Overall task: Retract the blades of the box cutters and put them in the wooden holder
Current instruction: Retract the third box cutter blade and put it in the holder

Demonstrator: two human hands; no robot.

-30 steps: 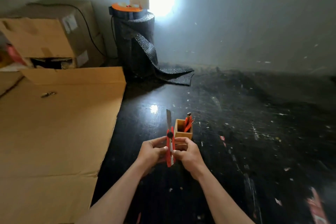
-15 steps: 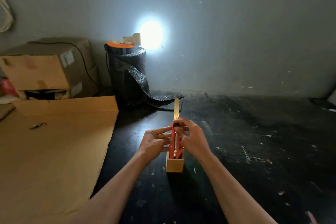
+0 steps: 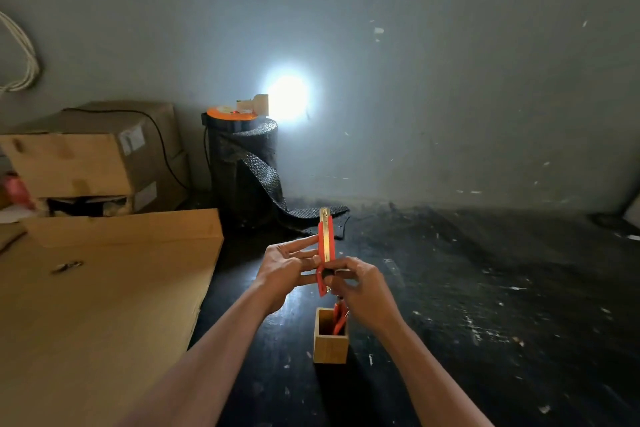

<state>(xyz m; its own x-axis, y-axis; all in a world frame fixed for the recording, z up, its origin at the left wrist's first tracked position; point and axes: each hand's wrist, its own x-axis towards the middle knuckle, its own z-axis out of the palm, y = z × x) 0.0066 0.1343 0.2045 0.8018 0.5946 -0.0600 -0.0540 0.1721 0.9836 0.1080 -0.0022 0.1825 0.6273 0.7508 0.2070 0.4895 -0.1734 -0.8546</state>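
Head view: both hands share a grip on one red box cutter (image 3: 326, 246), held upright at centre. The left hand (image 3: 284, 269) pinches its body from 9 o'clock; the right hand (image 3: 360, 288) presses the black slider from 3 o'clock. At 6 o'clock below, the wooden holder (image 3: 330, 345) stands on the black counter (image 3: 485, 305), red cutters inside. Flat cardboard (image 3: 104, 305) lies at 9 o'clock.

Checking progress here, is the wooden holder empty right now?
No, the wooden holder already has orange box cutters standing in it.
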